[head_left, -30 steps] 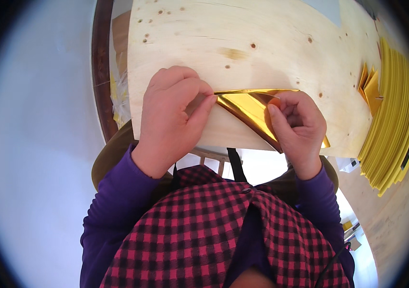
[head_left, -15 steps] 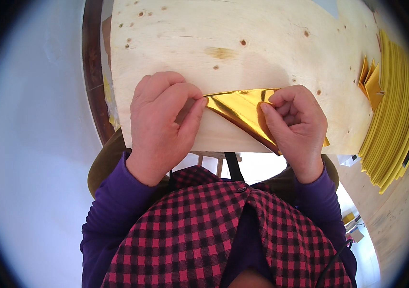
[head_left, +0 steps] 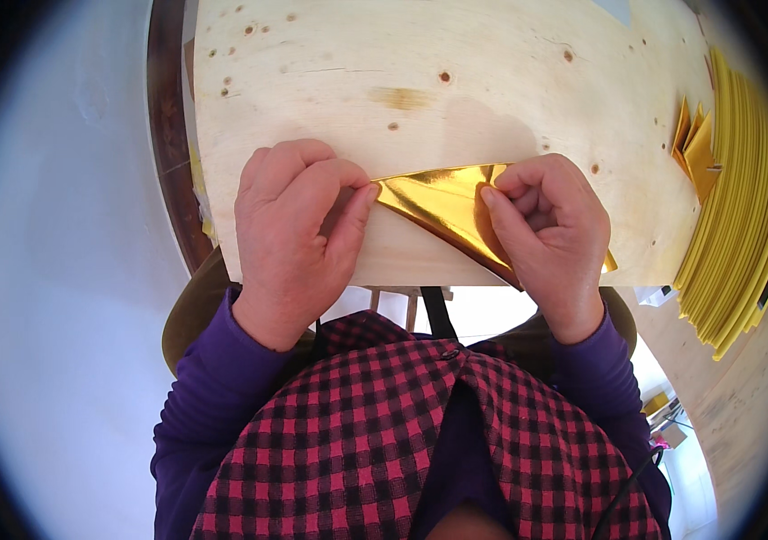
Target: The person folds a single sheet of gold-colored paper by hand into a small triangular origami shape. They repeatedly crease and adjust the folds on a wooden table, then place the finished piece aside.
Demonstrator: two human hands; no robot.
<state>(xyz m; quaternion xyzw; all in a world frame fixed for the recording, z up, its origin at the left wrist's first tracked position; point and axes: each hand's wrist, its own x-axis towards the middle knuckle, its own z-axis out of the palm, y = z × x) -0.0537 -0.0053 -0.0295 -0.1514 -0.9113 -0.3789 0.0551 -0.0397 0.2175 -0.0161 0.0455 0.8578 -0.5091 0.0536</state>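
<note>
A shiny gold foil paper (head_left: 442, 202), folded to a triangle, stretches between my hands just over the near edge of the wooden table. My left hand (head_left: 298, 234) pinches its pointed left corner between thumb and forefinger. At the upper edge toward the right, my right hand (head_left: 555, 229) grips the paper with thumb and curled forefinger. My right palm hides part of the sheet, and a small gold tip shows beyond it on the right.
The pale plywood tabletop (head_left: 330, 90) has dark knots. At the right lies a tall fanned stack of yellow paper (head_left: 740, 216), with several folded gold pieces (head_left: 696, 153) beside it. A dark wooden strip (head_left: 170, 135) runs along the left.
My left hand and the paper's left corner have shifted slightly left. Both hands keep their pinch on the gold foil paper.
</note>
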